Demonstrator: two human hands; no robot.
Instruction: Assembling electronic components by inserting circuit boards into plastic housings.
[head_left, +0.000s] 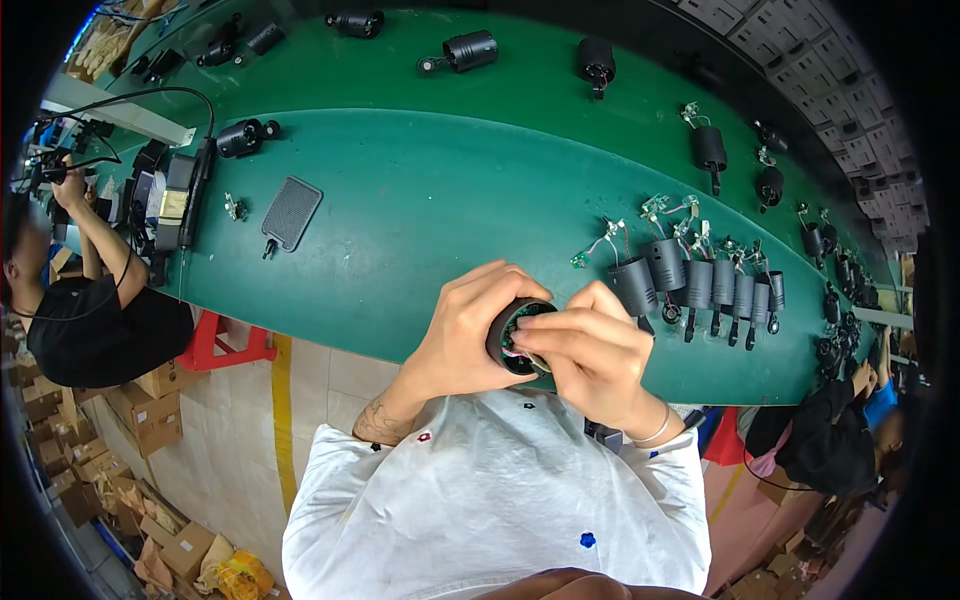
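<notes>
Close to my body, at the table's near edge, my left hand (468,325) is wrapped round a black cylindrical housing (497,340) with its open end turned toward my right. Inside the opening a green circuit board and a few thin wires show. The fingers of my right hand (598,355) reach into that opening and press together on the board; the fingertips are partly hidden by the rim. To the right stands a row of several similar black cylinders (632,285), with wired circuit boards (655,207) hanging out of their far ends.
On the green table (400,190) lie a grey mesh panel (292,213) and a small loose circuit board (235,207). More black cylinders (470,50) rest on the green strip beyond. A co-worker (95,300) sits at the left, near a red stool (225,342). Cardboard boxes (155,420) fill the lower left.
</notes>
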